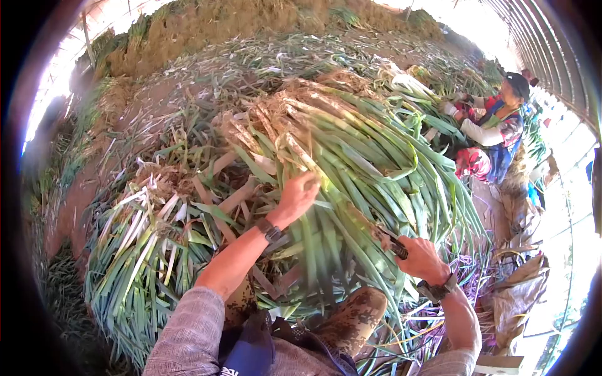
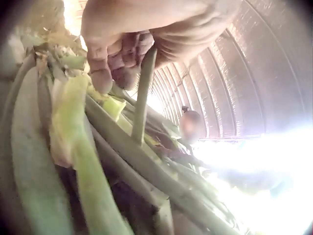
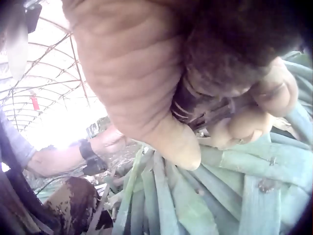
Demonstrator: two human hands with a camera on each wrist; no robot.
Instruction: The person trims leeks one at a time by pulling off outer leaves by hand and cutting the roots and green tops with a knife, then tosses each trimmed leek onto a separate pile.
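A large heap of leeks (image 1: 370, 144), roots toward the back and flat green leaves toward the front right, lies before the person. Over its near side, the left hand (image 1: 298, 197) pinches a green leek leaf (image 2: 144, 98) with curled fingers; the strip hangs down from the palm in the left wrist view. The right hand (image 1: 423, 258) grips the black handle of a knife (image 1: 397, 248), just above the leaves at the front right. The knife's blade points back and left, toward the heap. In the right wrist view, fingers and thumb wrap the dark handle (image 3: 195, 105).
Another pile of leeks (image 1: 150, 244) stands at the left. A second person (image 1: 495, 128) works at the right edge of the heap. Purple strings (image 1: 464, 276) and brown sheeting (image 1: 520, 294) lie at the right. The wearer's knees are close below the hands.
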